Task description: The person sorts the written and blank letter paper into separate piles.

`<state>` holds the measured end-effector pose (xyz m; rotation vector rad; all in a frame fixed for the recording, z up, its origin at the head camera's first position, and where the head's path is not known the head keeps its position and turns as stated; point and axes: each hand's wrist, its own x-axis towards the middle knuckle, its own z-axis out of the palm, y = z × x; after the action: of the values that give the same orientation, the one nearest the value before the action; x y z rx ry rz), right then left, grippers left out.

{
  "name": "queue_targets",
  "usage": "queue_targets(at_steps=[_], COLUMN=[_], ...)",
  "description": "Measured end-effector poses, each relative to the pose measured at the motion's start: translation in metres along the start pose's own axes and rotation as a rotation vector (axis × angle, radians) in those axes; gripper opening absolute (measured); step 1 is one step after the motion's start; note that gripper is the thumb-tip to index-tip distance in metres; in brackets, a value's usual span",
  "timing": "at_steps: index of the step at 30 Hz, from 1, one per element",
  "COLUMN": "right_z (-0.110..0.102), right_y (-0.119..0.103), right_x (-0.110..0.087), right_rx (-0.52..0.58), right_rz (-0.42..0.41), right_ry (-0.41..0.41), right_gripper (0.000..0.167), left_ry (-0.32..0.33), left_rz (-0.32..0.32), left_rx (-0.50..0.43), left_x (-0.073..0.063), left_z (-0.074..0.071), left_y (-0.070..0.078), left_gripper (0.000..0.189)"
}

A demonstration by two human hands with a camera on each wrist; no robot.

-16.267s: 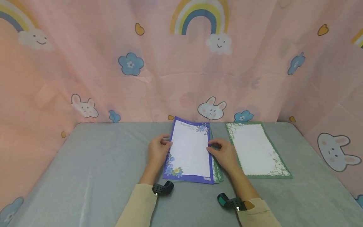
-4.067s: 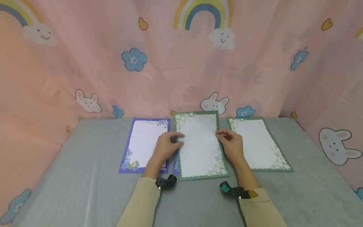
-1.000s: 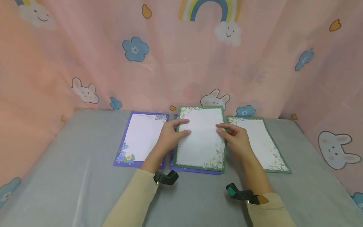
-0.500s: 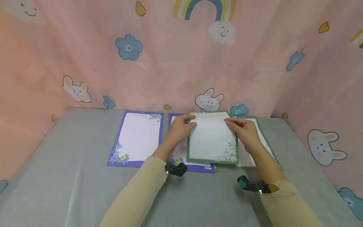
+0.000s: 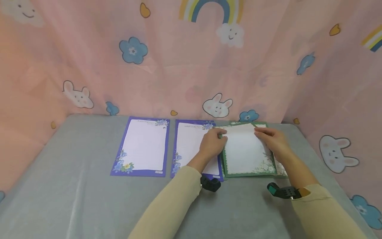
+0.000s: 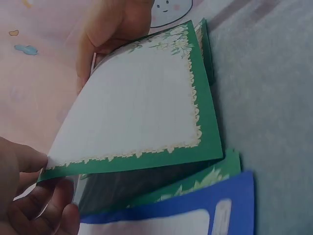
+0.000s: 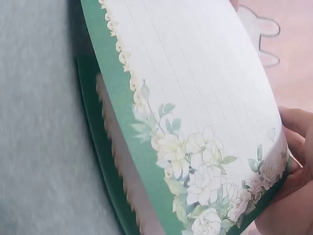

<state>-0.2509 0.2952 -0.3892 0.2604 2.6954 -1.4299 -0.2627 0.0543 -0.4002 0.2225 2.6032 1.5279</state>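
A sheet of letter paper with a green floral border [image 5: 246,154] is held between both hands, slightly bowed and raised. My left hand [image 5: 213,142] pinches its left edge; in the left wrist view, thumb and fingers [image 6: 34,164] grip a corner. My right hand [image 5: 274,142] pinches the right edge, also seen in the right wrist view as curled fingers [image 7: 293,142]. Beneath the held sheet lies another green-bordered sheet [image 5: 282,170], mostly covered. A purple-bordered sheet [image 5: 191,139] lies partly behind my left hand, with green-bordered paper showing under its edge.
Another purple-bordered sheet [image 5: 144,146] lies flat at the left, a narrow gap from the middle one. Grey cloth [image 5: 89,199] covers the table. A pink printed curtain [image 5: 173,76] hangs behind and at both sides. Both wrists wear black straps with small devices [image 5: 210,183].
Both hands have carried the green-bordered sheet rightward from the middle sheets to over the right-hand green one, lowering it. The middle purple-bordered sheet is uncovered. Earlier, a purple-bordered sheet was laid at the left.
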Motion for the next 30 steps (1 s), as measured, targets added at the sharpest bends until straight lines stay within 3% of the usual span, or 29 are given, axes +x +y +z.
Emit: queue_targets(at_steps=[11,19,25,30], right_z=[-0.017,-0.028,-0.032,-0.033], right_y=[0.021,0.025,0.029,0.035], right_x=[0.008,0.007,0.011,0.013], right_rx=[-0.111,-0.213,-0.236,-0.249], right_rz=[0.071,0.071,0.096,0.112], right_ry=[0.052,0.002,0.006,0.024], right_gripper=[0.065,0.062,0.061,0.059], left_ry=[-0.003,0.020,0.039,0.092], left_rz=[-0.041,-0.065,-0.083,-0.051], left_rx=[0.114,0.018,0.069,0.161], left_x=[0.007,0.017,0.025,0.026], left_z=[0.031,0.056,0.068,0.076], left_y=[0.019,0.010,0.006,0.006], left_gripper=[0.024,0.021,0.021,0.022])
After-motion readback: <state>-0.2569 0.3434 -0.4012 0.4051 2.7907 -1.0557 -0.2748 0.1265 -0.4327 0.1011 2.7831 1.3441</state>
